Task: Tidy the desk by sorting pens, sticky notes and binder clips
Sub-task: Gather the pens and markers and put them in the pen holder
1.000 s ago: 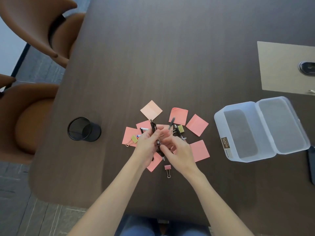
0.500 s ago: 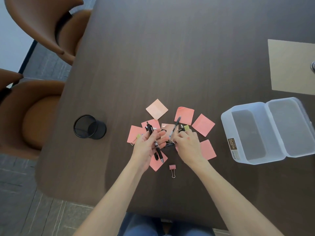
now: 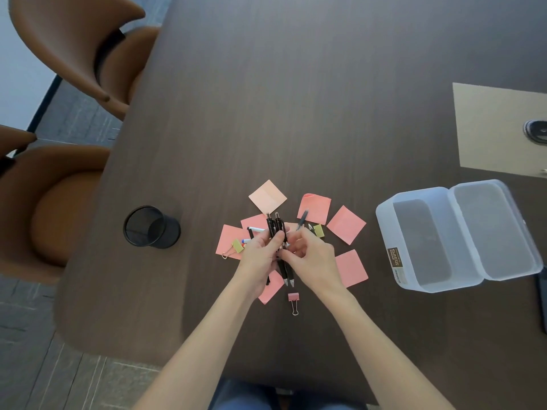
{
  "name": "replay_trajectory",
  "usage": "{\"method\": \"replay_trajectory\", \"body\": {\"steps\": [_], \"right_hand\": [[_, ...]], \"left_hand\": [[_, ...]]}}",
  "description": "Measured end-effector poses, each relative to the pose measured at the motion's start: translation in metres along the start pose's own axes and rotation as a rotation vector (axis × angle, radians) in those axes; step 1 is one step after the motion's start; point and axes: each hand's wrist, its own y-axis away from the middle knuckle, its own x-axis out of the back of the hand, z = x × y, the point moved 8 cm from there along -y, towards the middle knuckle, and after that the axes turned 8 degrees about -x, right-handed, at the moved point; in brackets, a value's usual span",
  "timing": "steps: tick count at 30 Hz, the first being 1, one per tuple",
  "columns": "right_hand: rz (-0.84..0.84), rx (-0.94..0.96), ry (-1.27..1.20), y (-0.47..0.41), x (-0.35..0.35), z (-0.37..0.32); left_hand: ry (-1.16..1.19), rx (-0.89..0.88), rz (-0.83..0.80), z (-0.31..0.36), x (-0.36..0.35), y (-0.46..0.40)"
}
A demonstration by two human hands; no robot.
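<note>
Pens (image 3: 279,250), two black ones bundled upright, sit pinched mid-barrel in the left hand (image 3: 260,258); the right hand (image 3: 310,257) curls its fingers against them, above scattered pink sticky notes (image 3: 345,224). They look light, stiff and slick, so gripping the barrels together seems safest. Mesh cup (image 3: 151,227) waits left.
</note>
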Motion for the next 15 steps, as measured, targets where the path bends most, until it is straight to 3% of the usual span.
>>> {"method": "replay_trajectory", "body": {"steps": [3,6,10,15], "right_hand": [[0.010,0.018,-0.050,-0.003,0.003,0.004],[0.153,-0.077,-0.110,-0.018,0.021,0.036],[0.162,-0.223,0.221,-0.049,0.016,0.089],[0.143,-0.216,0.441,-0.068,0.008,0.101]], "left_hand": [[0.028,0.006,0.018,-0.002,0.000,-0.003],[0.057,0.003,0.052,-0.001,0.004,-0.006],[0.039,0.024,0.127,-0.005,0.014,-0.008],[0.010,0.053,0.147,-0.012,0.023,-0.009]]}}
